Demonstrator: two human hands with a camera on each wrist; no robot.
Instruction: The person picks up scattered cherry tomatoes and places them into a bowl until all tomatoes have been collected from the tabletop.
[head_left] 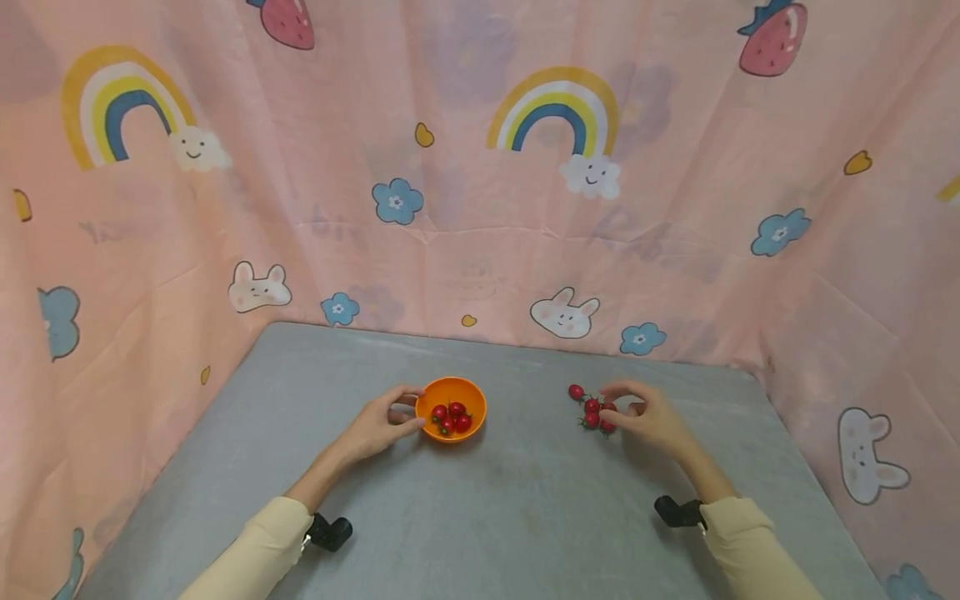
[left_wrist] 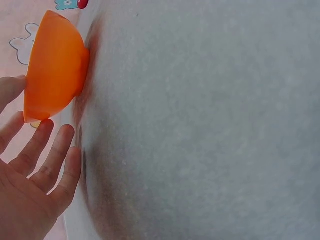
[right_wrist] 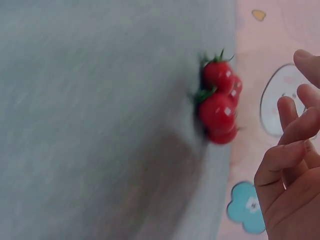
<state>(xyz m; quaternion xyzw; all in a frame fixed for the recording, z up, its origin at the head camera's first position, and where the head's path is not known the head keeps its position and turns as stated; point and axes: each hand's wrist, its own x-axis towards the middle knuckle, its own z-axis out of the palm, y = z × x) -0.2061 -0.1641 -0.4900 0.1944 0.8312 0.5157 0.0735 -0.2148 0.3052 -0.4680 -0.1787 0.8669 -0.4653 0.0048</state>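
Note:
In the head view an orange bowl [head_left: 481,423] stands on the grey table, with several red cherry tomatoes [head_left: 457,409] inside it. My left hand [head_left: 381,423] holds the bowl's left side, thumb and forefinger bent at its rim. From the left wrist view, fingertips [left_wrist: 46,123] meet the bowl's outer wall [left_wrist: 57,65]. To the right, several cherry tomatoes [right_wrist: 217,112] with green stems lie bunched on the table. Above them hovers my right hand [head_left: 651,417], fingers loosely bent and thumb apart, holding nothing. One more tomato [head_left: 576,392] lies just left of the bunch.
The grey table [head_left: 510,517] reaches back to a pink patterned curtain [head_left: 465,275], which also hangs along both sides. Each wrist carries a small black camera [head_left: 330,532] on a strap below the pale sleeve [head_left: 262,546].

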